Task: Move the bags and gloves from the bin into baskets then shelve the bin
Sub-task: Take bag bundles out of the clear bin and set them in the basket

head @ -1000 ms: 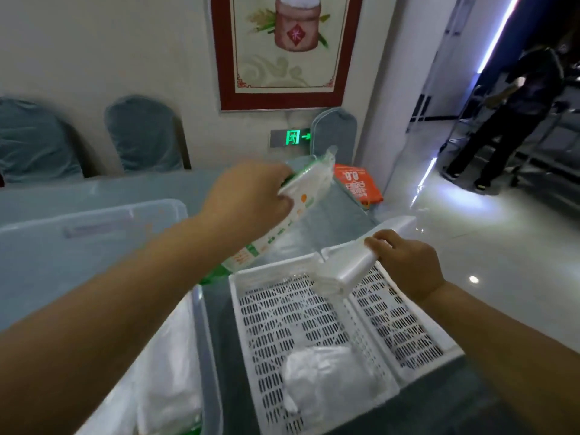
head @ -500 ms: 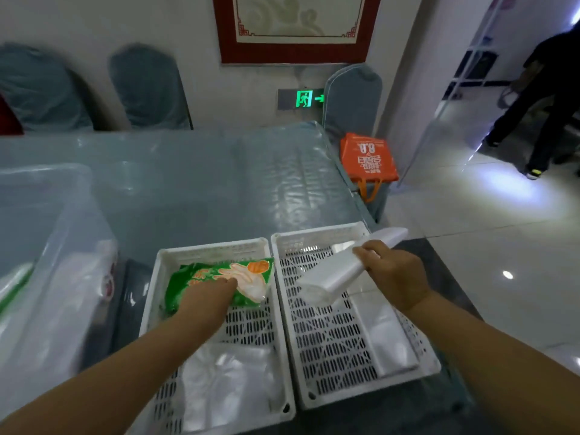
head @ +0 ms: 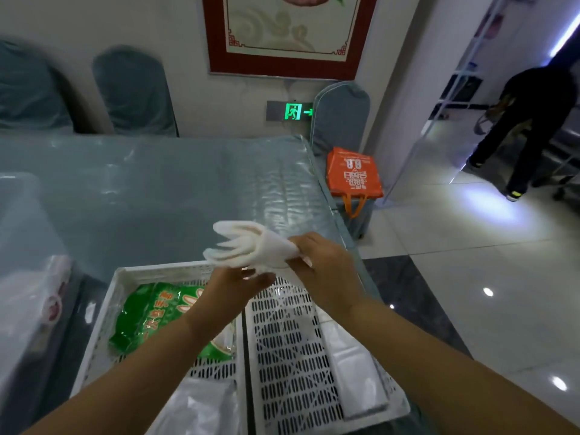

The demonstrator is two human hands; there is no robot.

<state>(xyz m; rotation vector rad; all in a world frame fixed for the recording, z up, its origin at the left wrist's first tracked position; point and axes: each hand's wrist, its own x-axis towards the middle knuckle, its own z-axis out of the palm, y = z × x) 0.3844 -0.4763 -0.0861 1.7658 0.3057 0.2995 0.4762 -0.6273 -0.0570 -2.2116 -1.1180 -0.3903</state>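
Glossy table (head: pixel 157 189); both hands pinch flimsy gloves (head: pixel 251 246).

Two bare forearms enter from the lower corners of the frame, no sleeves, watches or rings visible. The left hand (head: pixel 233 285) and right hand (head: pixel 326 271) wear no gloves; short, pale fingernails show.

Both hands meet above the far rims of two white slotted baskets on the table (head: pixel 163 189): the right hand (head: pixel 323 271) grips a white folded bundle (head: pixel 251 249) of thin plastic, and the left hand (head: pixel 235 285) pinches its lower edge. The left basket (head: pixel 124 281) contains a green printed packet (head: pixel 150 318) and a clear bag (head: pixel 201 406); the right basket (head: pixel 288 356) contains a flat white bag (head: pixel 357 372) along its right side. A translucent bin (head: pixel 28 277) stands at left, an orange bag (head: pixel 354 174) beyond the table.
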